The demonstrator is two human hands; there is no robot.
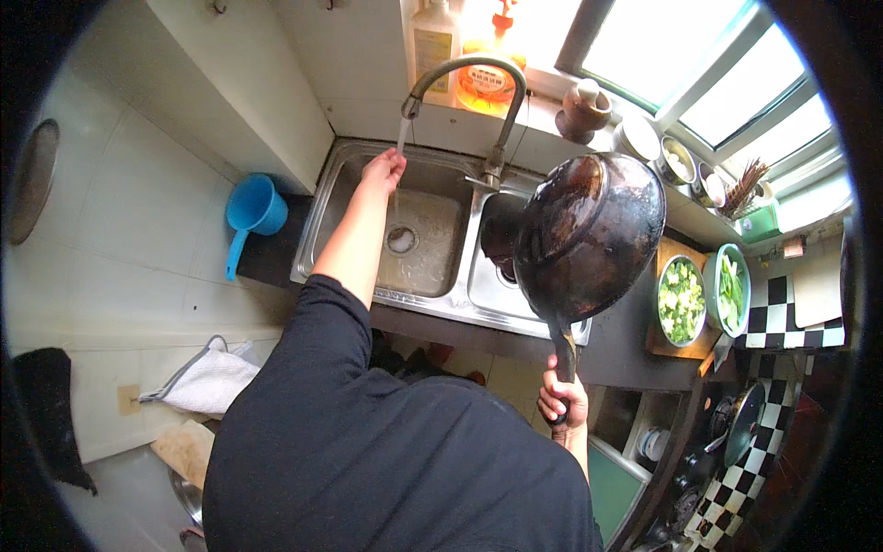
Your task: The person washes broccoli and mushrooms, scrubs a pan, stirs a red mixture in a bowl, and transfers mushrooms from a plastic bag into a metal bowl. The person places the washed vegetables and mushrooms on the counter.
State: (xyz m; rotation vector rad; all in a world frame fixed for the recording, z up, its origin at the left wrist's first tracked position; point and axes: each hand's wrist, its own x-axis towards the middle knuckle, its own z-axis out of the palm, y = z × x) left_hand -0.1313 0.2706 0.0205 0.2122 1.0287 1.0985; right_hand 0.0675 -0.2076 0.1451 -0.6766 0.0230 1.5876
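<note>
My right hand (566, 399) grips the handle of a blackened wok (586, 234). The wok is held tilted over the right side of the sink, its dark, wet-looking underside towards me. My left hand (384, 170) reaches over the left basin (428, 234) of the steel double sink, with its fingers at the stream of running water (403, 134). Nothing shows in that hand, and its fingers are loosely bent. Above it arches the metal faucet (512, 103). The wok hides much of the right basin (493, 293).
A blue plastic dipper (255, 203) stands left of the sink. Bottles, including orange dish soap (483, 86), line the windowsill beside a mortar (583, 114). On the right, a bowl of chopped greens (681, 300) and a green basin of vegetables (730, 290) sit near a knife (717, 353).
</note>
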